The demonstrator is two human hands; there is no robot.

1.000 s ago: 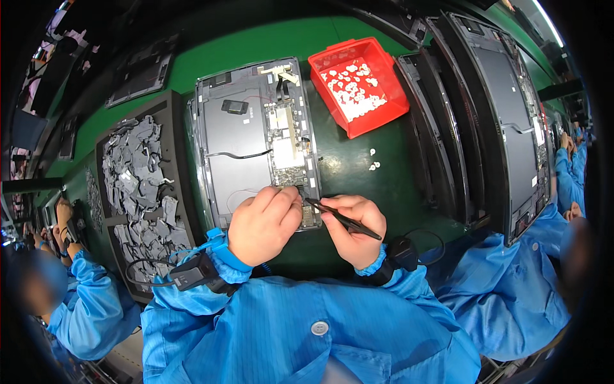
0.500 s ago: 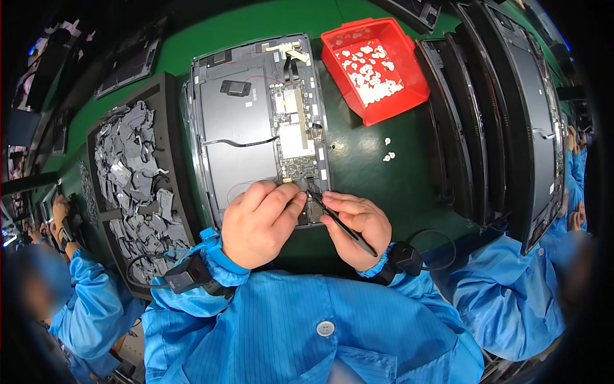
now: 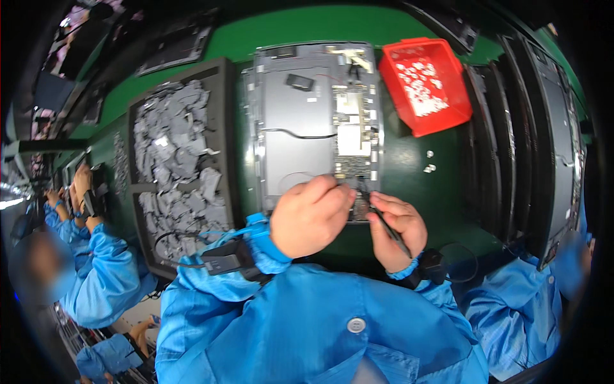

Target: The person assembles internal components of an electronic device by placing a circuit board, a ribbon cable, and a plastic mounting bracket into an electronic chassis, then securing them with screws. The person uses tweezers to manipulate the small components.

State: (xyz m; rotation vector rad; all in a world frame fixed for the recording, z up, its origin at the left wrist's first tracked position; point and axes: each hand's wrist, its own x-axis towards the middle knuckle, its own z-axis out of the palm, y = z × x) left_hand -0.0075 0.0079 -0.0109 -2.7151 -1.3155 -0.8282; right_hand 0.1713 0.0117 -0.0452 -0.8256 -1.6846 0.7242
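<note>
An opened flat electronic device (image 3: pixel 297 150), with a grey metal housing, lies on the green table in front of me. Its long circuit board (image 3: pixel 352 141) runs along the right side, and a black cable (image 3: pixel 297 133) crosses the housing. My left hand (image 3: pixel 312 214) rests over the lower end of the board with fingers pinched together; whatever they hold is hidden. Held pen-like in my right hand (image 3: pixel 401 227) are slim black tweezers (image 3: pixel 391 235), their tip pointing at the board's lower part beside my left fingertips.
Left of the device stands a dark divided tray (image 3: pixel 224 128) full of grey scraps. A red bin (image 3: pixel 455 102) with small white pieces sits at the back right, several loose white pieces (image 3: pixel 430 168) near it. Upright device panels (image 3: pixel 511 147) line the right. Co-workers sit on both sides.
The whole view has shifted, so the device, tray and bin appear farther right. Both hands keep nearly the same place at the board's lower end, the tweezers still in my right hand.
</note>
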